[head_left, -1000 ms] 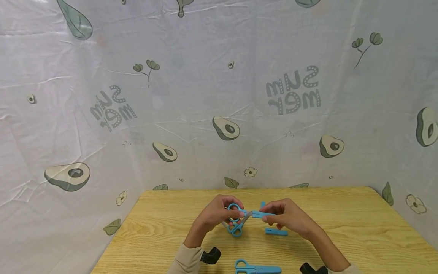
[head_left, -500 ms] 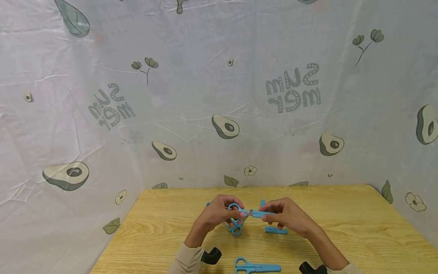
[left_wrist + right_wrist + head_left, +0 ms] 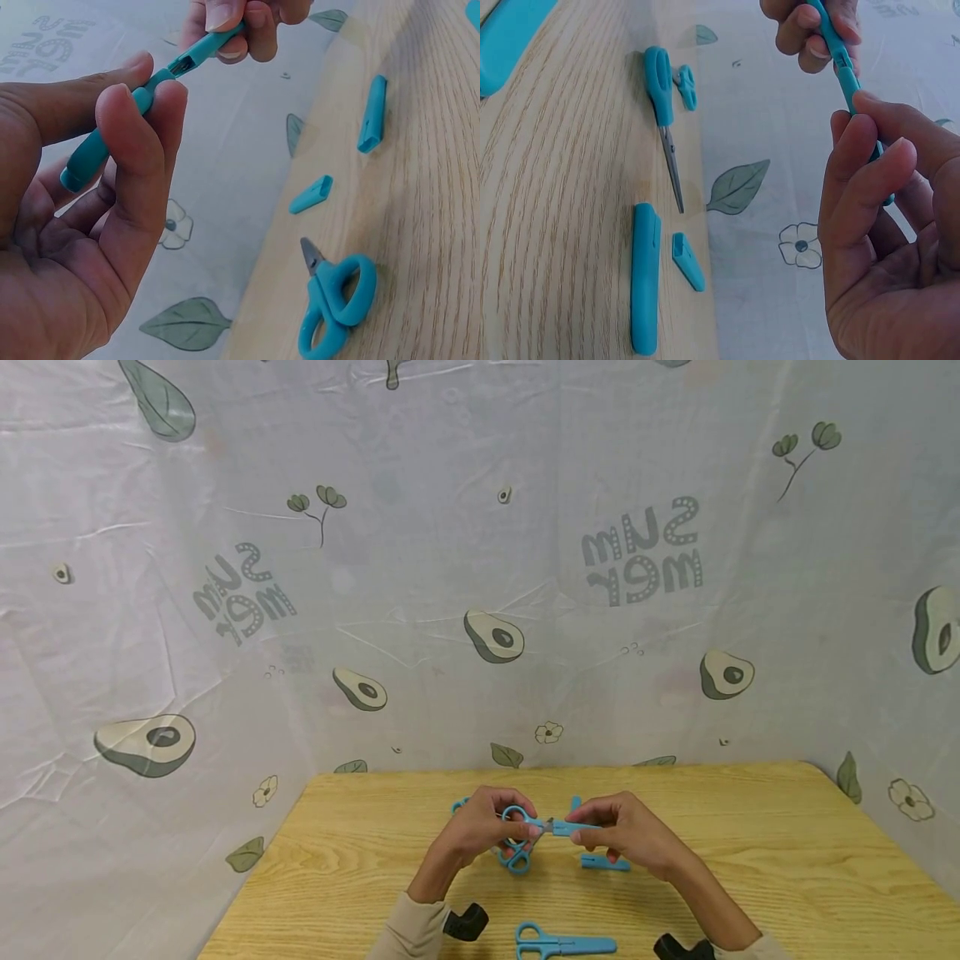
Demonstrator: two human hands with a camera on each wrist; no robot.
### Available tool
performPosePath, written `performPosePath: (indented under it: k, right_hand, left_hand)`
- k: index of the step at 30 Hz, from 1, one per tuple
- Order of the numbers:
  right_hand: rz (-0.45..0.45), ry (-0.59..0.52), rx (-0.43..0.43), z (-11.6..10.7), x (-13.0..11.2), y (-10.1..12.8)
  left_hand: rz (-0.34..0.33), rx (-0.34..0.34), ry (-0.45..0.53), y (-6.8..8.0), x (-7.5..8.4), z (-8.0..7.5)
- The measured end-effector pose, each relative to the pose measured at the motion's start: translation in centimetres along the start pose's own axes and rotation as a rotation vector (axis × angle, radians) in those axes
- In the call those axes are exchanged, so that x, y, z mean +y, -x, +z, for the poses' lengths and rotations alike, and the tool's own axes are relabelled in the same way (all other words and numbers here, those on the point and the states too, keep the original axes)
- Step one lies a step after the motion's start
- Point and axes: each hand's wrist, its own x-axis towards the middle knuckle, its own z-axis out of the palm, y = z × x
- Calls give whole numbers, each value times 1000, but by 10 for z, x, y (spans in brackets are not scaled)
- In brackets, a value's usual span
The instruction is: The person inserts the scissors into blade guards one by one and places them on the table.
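Note:
In the head view my left hand [image 3: 480, 827] grips blue scissors by the handles [image 3: 88, 159], which lie between thumb and fingers. My right hand [image 3: 637, 835] pinches a blue blade cover [image 3: 847, 84] between thumb and fingertips. The cover sits over the blades, leaving a short stretch of metal in sight beside the handles. Both are held above the table. Below them lies a second pair of scissors [image 3: 658, 86], blades bare, and a loose cover [image 3: 604, 863] rests under my right hand.
On the wooden table [image 3: 360, 860], a covered pair of scissors [image 3: 577, 946] lies near the front. Farther back are a smaller-looking pair of scissors [image 3: 688, 88] and another loose cover [image 3: 688, 262]. A patterned sheet [image 3: 420, 568] hangs behind the table.
The handles and the cover have come very slightly closer together, with a little less blade showing. Both hands keep their grip. The loose things on the table stay put.

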Motion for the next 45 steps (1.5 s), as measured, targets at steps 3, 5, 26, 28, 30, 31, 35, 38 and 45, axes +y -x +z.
performPosePath:
  k: [3, 5, 26, 28, 30, 31, 35, 38, 45]
  right_hand:
    - [-7, 6, -3, 0, 0, 0]
    - [-7, 10, -2, 0, 0, 0]
    - [22, 68, 15, 3, 2, -2]
    - [21, 67, 13, 3, 2, -2]
    - [23, 59, 8, 4, 3, -2]
    - [20, 57, 4, 5, 3, -2]
    - [13, 47, -5, 6, 4, -2]
    - [9, 57, -5, 6, 4, -2]
    - [7, 78, -3, 7, 5, -3]
  left_hand:
    - [1, 12, -3, 1, 1, 2]
    - [2, 16, -9, 1, 1, 3]
    - [-18, 52, -35, -2, 0, 11]
    - [-23, 53, -28, -2, 0, 12]
    - [-26, 52, -19, -2, -1, 13]
    - [-26, 52, -17, -1, -1, 13]
    - [-27, 50, -3, -1, -3, 14]
    - [-25, 50, 8, -2, -3, 15]
    - [-28, 52, 23, -2, -3, 17]
